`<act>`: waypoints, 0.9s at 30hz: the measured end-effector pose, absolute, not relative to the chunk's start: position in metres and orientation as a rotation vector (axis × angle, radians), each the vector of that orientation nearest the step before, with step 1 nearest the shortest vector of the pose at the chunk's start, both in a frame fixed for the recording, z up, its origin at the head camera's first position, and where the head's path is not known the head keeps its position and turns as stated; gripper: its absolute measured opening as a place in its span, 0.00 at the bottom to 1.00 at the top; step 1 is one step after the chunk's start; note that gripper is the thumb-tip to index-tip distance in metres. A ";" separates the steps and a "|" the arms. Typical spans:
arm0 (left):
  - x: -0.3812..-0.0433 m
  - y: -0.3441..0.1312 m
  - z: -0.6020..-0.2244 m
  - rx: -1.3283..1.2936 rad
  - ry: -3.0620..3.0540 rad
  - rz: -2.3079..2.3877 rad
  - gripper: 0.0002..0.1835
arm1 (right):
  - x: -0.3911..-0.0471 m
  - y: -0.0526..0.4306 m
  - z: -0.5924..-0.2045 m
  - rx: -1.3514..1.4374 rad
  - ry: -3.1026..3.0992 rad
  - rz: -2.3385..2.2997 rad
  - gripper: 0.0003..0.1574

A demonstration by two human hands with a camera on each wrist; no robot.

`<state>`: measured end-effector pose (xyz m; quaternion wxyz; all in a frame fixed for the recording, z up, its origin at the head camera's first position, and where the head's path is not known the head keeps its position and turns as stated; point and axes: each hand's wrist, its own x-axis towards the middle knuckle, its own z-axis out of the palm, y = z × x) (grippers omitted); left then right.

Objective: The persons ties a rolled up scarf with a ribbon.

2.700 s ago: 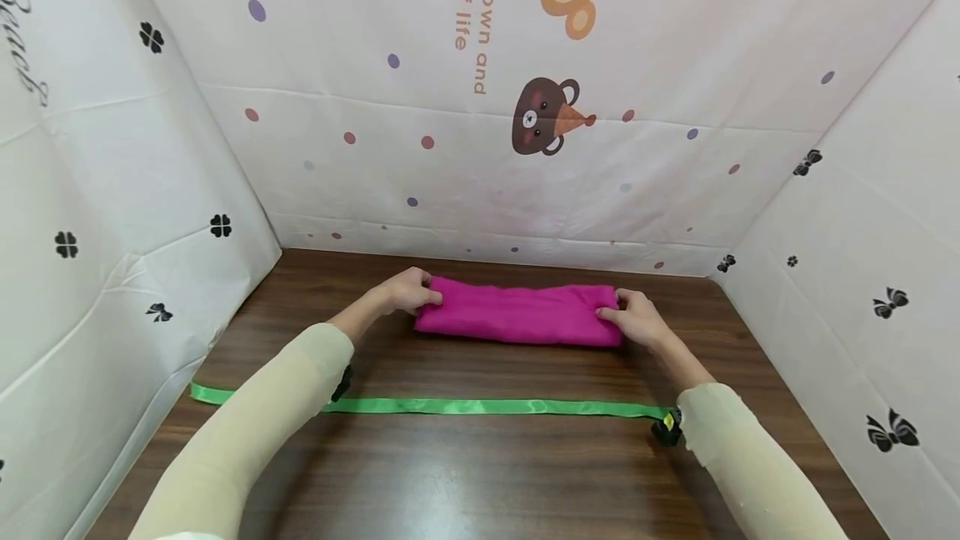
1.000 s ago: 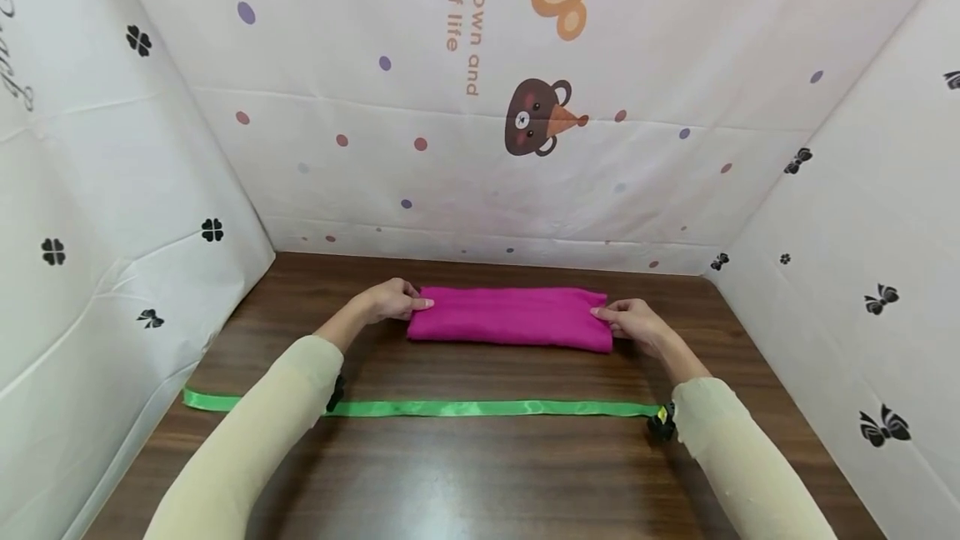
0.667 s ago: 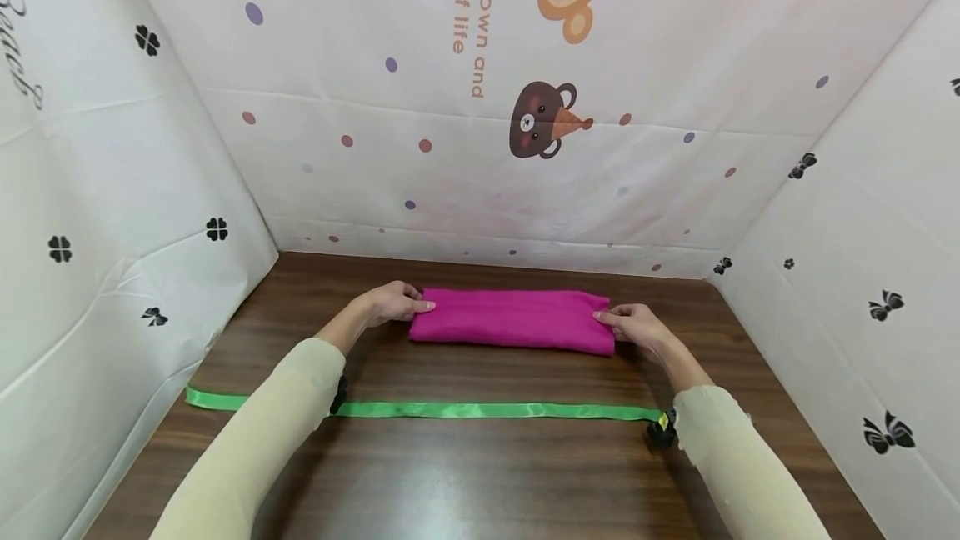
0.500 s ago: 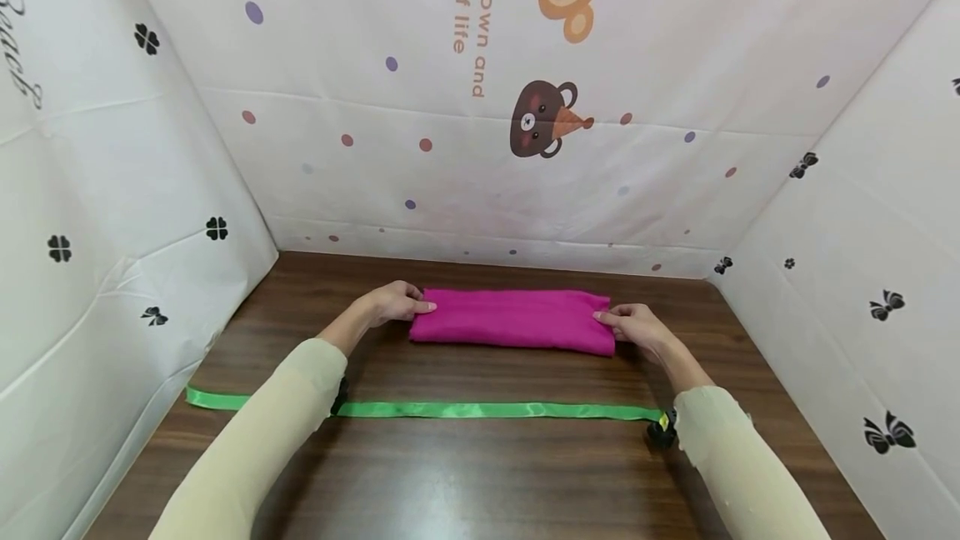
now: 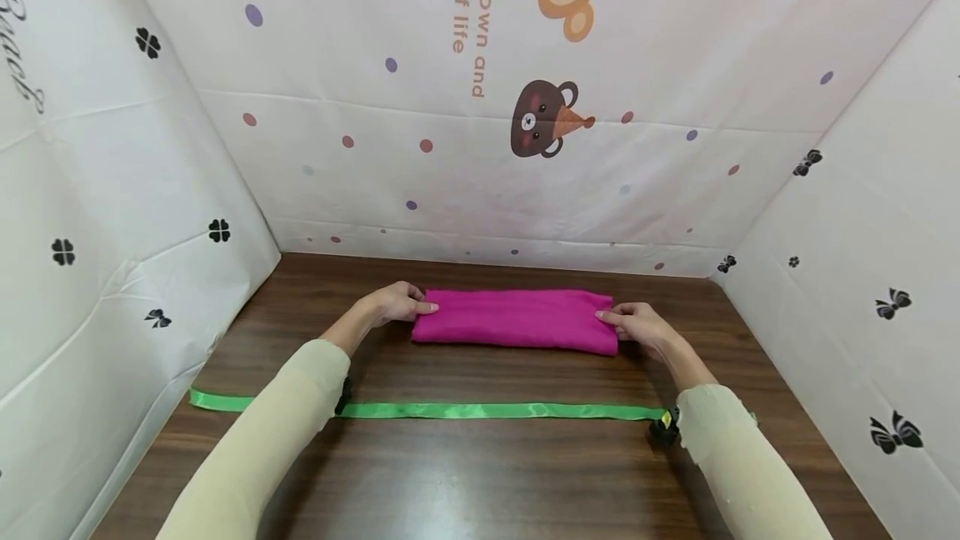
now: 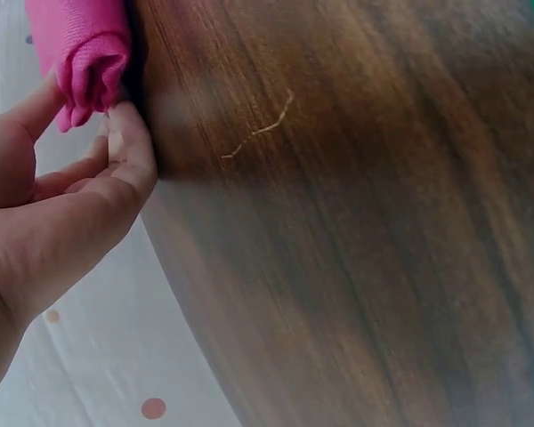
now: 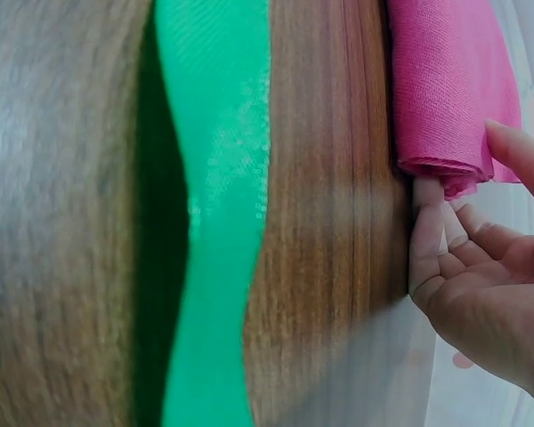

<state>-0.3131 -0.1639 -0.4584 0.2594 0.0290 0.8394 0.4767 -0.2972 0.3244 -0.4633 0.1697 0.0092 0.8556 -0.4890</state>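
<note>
A bright pink cloth, folded or rolled into a long flat bundle, lies crosswise near the back of the wooden table. At its left end my left hand pinches the fabric, thumb on top. The left wrist view shows the gathered layers of that cloth end between thumb and fingers of the left hand. My right hand pinches the opposite end the same way. In the right wrist view the right hand has its thumb against the roll and a fingertip beneath its layered edge.
A shiny green ribbon stretches across the table in front of the cloth, passing under both forearms. White printed sheets stand as walls at the back and both sides.
Since the oldest frame the pink cloth's wavy top edge has become straighter and smoother, and both hands have shifted slightly nearer. Over the last half second the hands and cloth hold nearly still.
</note>
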 end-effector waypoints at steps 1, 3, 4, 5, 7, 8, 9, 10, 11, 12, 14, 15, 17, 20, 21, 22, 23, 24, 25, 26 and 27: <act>-0.313 -0.164 -0.458 0.081 2.275 1.292 0.33 | -0.297 0.325 -0.463 0.029 2.431 -1.389 0.38; -0.312 -0.164 -0.458 0.090 2.276 1.292 0.33 | -0.296 0.325 -0.463 0.031 2.427 -1.391 0.37; -0.312 -0.164 -0.458 0.091 2.274 1.294 0.33 | -0.296 0.325 -0.463 0.030 2.426 -1.392 0.37; -0.312 -0.164 -0.458 0.097 2.273 1.292 0.33 | -0.296 0.325 -0.464 0.020 2.425 -1.389 0.37; -0.311 -0.164 -0.458 0.104 2.268 1.293 0.34 | -0.295 0.325 -0.464 0.017 2.422 -1.391 0.37; -0.311 -0.164 -0.458 0.106 2.266 1.294 0.34 | -0.295 0.325 -0.464 0.018 2.419 -1.393 0.37; -0.311 -0.164 -0.457 0.102 2.263 1.298 0.33 | -0.296 0.325 -0.465 0.018 2.421 -1.389 0.38; -0.311 -0.164 -0.457 0.102 2.263 1.298 0.33 | -0.296 0.325 -0.465 0.021 2.424 -1.386 0.38; -0.311 -0.164 -0.457 0.103 2.264 1.297 0.33 | -0.297 0.325 -0.465 0.023 2.427 -1.382 0.38; -0.311 -0.164 -0.457 0.100 2.262 1.301 0.33 | -0.297 0.325 -0.465 0.027 2.430 -1.378 0.38; -0.311 -0.164 -0.458 0.100 2.261 1.304 0.33 | -0.299 0.324 -0.465 0.035 2.437 -1.372 0.38; -0.311 -0.165 -0.458 0.099 2.259 1.307 0.33 | -0.299 0.324 -0.465 0.028 2.442 -1.364 0.38; -0.312 -0.165 -0.458 0.107 2.258 1.304 0.33 | -0.299 0.324 -0.464 0.033 2.445 -1.363 0.37; -0.313 -0.166 -0.459 0.115 2.250 1.304 0.33 | -0.300 0.325 -0.463 0.024 2.447 -1.358 0.37; -0.313 -0.166 -0.459 0.121 2.248 1.302 0.33 | -0.300 0.324 -0.463 0.029 2.445 -1.361 0.37; -0.313 -0.167 -0.459 0.127 2.246 1.299 0.33 | -0.300 0.324 -0.463 0.042 2.442 -1.369 0.35; -0.314 -0.167 -0.459 0.128 2.242 1.300 0.33 | -0.300 0.324 -0.463 0.036 2.440 -1.367 0.35; -0.314 -0.166 -0.460 0.125 2.235 1.306 0.33 | -0.300 0.325 -0.463 0.028 2.439 -1.363 0.35; -0.314 -0.167 -0.460 0.125 2.234 1.306 0.34 | -0.300 0.325 -0.463 0.028 2.436 -1.366 0.35; -0.314 -0.167 -0.460 0.122 2.231 1.309 0.34 | -0.300 0.325 -0.463 0.036 2.434 -1.372 0.34; -0.315 -0.167 -0.460 0.123 2.231 1.308 0.33 | -0.300 0.325 -0.463 0.042 2.432 -1.377 0.33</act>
